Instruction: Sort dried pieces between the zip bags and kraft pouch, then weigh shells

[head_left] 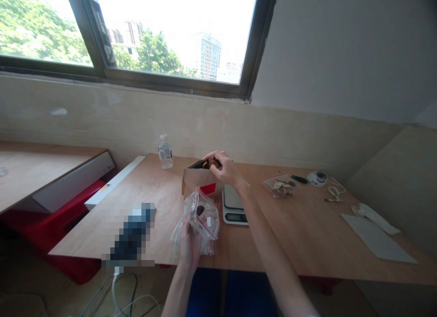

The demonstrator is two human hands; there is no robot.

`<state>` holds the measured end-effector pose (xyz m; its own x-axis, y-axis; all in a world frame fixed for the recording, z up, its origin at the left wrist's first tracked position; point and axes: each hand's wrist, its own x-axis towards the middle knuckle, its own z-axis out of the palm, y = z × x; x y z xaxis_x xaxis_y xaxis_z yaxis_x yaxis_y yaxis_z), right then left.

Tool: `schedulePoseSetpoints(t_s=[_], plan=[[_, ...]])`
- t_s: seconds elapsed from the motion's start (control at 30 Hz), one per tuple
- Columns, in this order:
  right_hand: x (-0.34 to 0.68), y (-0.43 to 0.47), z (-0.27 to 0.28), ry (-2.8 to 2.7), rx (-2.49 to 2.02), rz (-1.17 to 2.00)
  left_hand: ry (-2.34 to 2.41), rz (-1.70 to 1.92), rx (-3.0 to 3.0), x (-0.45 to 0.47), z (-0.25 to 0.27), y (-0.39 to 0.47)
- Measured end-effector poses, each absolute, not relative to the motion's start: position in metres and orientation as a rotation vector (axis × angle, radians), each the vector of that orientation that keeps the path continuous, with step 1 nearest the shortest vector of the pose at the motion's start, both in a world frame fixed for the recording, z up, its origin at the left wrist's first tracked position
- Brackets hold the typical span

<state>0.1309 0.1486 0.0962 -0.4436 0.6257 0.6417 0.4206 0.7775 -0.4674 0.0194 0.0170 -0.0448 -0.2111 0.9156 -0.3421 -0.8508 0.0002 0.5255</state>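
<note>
My left hand [190,244] is closed around a clear zip-lock bag [208,217] with red seal lines, held up over the table's front part. A small dark piece [200,210] shows in that bag, and more clear plastic hangs beneath it. My right hand [223,168] reaches to the top of an open brown paper box or bag [194,179] with a red patch. Its curled fingers grip brown, dried-looking pieces [212,163] at the opening; their exact kind is unclear. A white digital scale [235,217] sits partly under my right forearm.
Behind stands a clear water bottle [165,153]. To the right lie a zip-lock bag of pale dried pieces [283,187], a green-handled screwdriver [300,178], a white dome camera [317,178] and a white sheet [377,237]. A pixelated dark object [131,235] with a cable is left.
</note>
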Motion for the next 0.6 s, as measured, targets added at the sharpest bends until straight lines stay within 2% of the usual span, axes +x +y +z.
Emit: schedulePoseSetpoints(t_s=[0.13, 0.27, 0.4, 0.5, 0.6], plan=[[0.133, 0.146, 0.091, -2.136, -0.864, 0.099, 0.745, 1.634, 0.071, 0.018, -0.044, 0.017], [0.139, 0.127, 0.09, -1.987, -0.892, 0.097, 0.711, 1.635, 0.072, 0.016, -0.043, 0.016], [0.146, 0.094, 0.088, -1.845, -0.803, 0.437, 0.591, 1.629, 0.168, 0.016, -0.04, 0.015], [0.152, 0.074, 0.08, -1.967, -0.814, 0.873, 0.564, 1.637, 0.288, 0.019, -0.037, 0.014], [0.156, 0.068, 0.066, -2.115, -0.864, 1.066, 0.593, 1.661, 0.409, 0.021, -0.034, 0.012]])
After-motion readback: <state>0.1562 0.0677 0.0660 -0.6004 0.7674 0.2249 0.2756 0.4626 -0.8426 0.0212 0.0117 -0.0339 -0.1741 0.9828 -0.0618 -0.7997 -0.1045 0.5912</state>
